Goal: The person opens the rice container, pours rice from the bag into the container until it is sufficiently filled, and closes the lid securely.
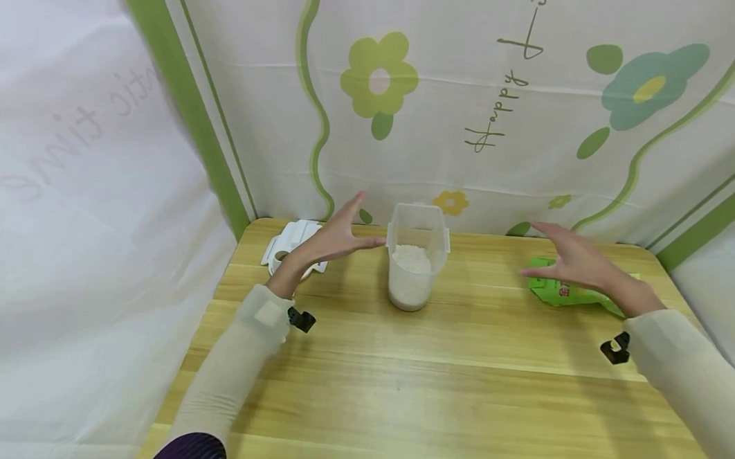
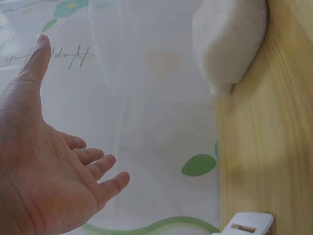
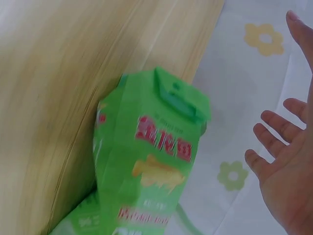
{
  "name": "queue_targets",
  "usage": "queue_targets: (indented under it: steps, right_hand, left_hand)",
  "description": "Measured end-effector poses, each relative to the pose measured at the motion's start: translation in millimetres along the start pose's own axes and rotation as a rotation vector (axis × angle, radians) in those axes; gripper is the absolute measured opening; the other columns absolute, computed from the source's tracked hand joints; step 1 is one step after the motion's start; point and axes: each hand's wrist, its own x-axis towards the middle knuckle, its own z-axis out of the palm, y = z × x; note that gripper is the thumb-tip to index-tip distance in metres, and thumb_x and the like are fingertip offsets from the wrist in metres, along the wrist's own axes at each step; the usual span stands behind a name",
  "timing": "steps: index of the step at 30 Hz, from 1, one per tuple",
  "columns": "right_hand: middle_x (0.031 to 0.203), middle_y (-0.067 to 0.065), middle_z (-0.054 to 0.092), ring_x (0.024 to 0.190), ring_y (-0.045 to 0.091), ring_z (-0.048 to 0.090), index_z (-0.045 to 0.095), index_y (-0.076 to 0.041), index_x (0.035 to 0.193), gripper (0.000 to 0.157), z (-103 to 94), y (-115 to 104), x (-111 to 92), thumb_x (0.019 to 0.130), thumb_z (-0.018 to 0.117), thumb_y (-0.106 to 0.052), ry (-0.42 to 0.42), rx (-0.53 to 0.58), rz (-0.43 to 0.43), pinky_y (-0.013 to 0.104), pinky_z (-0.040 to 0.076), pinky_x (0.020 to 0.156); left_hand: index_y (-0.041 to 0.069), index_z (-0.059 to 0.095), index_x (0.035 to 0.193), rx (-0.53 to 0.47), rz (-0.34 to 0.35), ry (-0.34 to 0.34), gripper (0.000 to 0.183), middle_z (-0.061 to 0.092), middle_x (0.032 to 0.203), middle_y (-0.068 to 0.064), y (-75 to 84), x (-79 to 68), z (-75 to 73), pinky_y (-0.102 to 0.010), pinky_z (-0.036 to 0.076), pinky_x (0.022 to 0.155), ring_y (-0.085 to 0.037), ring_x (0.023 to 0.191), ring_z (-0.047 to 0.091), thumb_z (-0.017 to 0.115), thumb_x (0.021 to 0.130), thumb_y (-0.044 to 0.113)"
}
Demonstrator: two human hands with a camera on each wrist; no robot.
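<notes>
A clear plastic container point(image 1: 418, 232), its lower part filled with white grains that look like rice point(image 1: 410, 281), stands upright at the back of the wooden table. My left hand point(image 1: 336, 240) hovers just left of it, thumb spread from the fingers, with nothing in its grasp. Farther right, my right hand point(image 1: 568, 259) is above a green printed bag point(image 3: 151, 142), thumb and fingers apart and holding nothing. The bag lies on the table near the back edge, its top folded over. Behind the left hand and wrist, a white plastic lid point(image 1: 295, 238) is partly hidden.
The wooden table point(image 1: 396, 397) ends at a white cloth wall point(image 1: 446, 150) printed with flowers. Similar cloth point(image 1: 80, 242) hangs along the left side. Small black mounts point(image 1: 615, 348) sit at both wrists.
</notes>
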Motion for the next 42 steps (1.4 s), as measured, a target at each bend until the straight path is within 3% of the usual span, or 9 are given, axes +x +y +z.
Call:
queue_targets:
  steps: [9, 18, 25, 31, 36, 42]
  right_hand:
    - [0.167, 0.03, 0.032, 0.151, 0.054, 0.032, 0.028, -0.002, 0.166, 0.112, 10.7, -26, 9, 0.084, 0.09, -0.044, 0.013, 0.041, -0.036, 0.074, 0.028, 0.118]
    - [0.17, 0.026, 0.029, 0.153, 0.053, 0.029, 0.026, -0.006, 0.168, 0.113, 21.3, -48, 15, 0.084, 0.089, -0.047, 0.013, 0.075, -0.047, 0.071, 0.025, 0.122]
    - [0.171, 0.025, 0.027, 0.155, 0.049, 0.029, 0.024, -0.009, 0.169, 0.113, 34.2, -62, 22, 0.085, 0.089, -0.047, 0.026, 0.098, -0.053, 0.069, 0.027, 0.122]
    - [0.172, 0.021, 0.027, 0.155, 0.047, 0.031, 0.023, -0.011, 0.17, 0.114, 45.1, -78, 27, 0.085, 0.089, -0.048, 0.024, 0.15, -0.06, 0.069, 0.029, 0.121]
    - [0.172, 0.022, 0.028, 0.154, 0.048, 0.032, 0.022, -0.009, 0.17, 0.114, 53.4, -87, 32, 0.085, 0.089, -0.047, 0.034, 0.166, -0.097, 0.069, 0.03, 0.12]
    - [0.172, 0.021, 0.026, 0.156, 0.047, 0.028, 0.019, -0.008, 0.17, 0.119, 65.7, -97, 38, 0.082, 0.092, -0.041, 0.053, 0.23, -0.146, 0.068, 0.026, 0.123]
  left_hand:
    - [0.023, -0.005, 0.172, 0.062, -0.043, 0.047, 0.117, -0.002, 0.179, -0.005, -14.9, -12.3, -14.2, -0.055, 0.013, 0.131, -0.027, 0.165, 0.003, 0.072, 0.093, 0.065]
    - [0.02, -0.003, 0.172, 0.025, -0.088, 0.079, 0.116, 0.0, 0.179, -0.007, -32.8, -26.7, -29.2, -0.063, 0.015, 0.129, -0.034, 0.164, 0.005, 0.07, 0.094, 0.065]
    - [0.009, -0.002, 0.171, 0.057, -0.119, 0.121, 0.114, 0.002, 0.178, -0.015, -48.7, -34.4, -42.9, -0.061, 0.012, 0.13, -0.038, 0.163, 0.005, 0.066, 0.097, 0.064]
    - [0.006, 0.0, 0.17, 0.067, -0.169, 0.142, 0.111, 0.004, 0.177, -0.017, -62.6, -40.0, -53.7, -0.06, 0.016, 0.129, -0.041, 0.163, 0.01, 0.065, 0.1, 0.061]
    - [0.008, 0.001, 0.171, 0.015, -0.222, 0.168, 0.109, 0.01, 0.176, -0.021, -79.6, -40.7, -57.5, -0.063, 0.023, 0.126, -0.045, 0.159, 0.023, 0.066, 0.1, 0.059]
    - [0.011, -0.003, 0.171, -0.108, -0.269, 0.155, 0.109, 0.007, 0.177, -0.02, -94.6, -43.8, -62.4, -0.061, 0.017, 0.129, -0.041, 0.162, 0.014, 0.067, 0.101, 0.057]
